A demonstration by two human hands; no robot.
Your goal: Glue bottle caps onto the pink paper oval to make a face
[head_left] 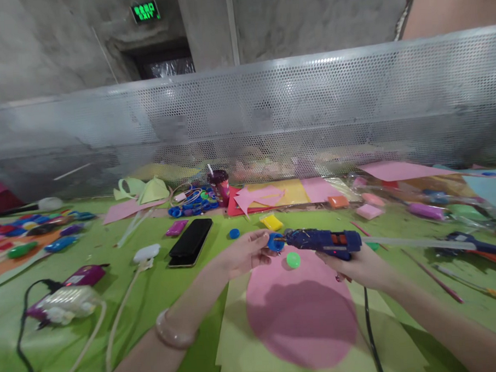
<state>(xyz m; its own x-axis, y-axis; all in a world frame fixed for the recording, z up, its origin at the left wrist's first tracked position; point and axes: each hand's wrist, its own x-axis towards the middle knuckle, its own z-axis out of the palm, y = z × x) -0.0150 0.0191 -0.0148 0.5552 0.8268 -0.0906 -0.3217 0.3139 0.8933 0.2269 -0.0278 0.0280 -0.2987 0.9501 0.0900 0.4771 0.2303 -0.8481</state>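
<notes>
Between the fingers of my left hand (251, 249) is a blue bottle cap (275, 242), held up in the air. My right hand (358, 266) is wrapped round the handle of a dark blue hot glue gun (324, 242), whose nozzle points left and meets the cap. A clear glue stick (415, 242) sticks out of the gun's back end. Under both hands lies a pink paper circle (303, 326) on yellow paper sheets (234, 345). A green cap (293, 260) shows just below the nozzle, and another blue cap (234, 234) sits beyond my left hand.
A black phone (191, 242), a white plug (147, 253) and a purple power adapter (83, 275) lie left. Farther back stand a drink cup (219, 187) and several blue rings (195, 203). At right are scissors-like dark handles (481, 247). A perforated metal barrier (270, 119) closes the back.
</notes>
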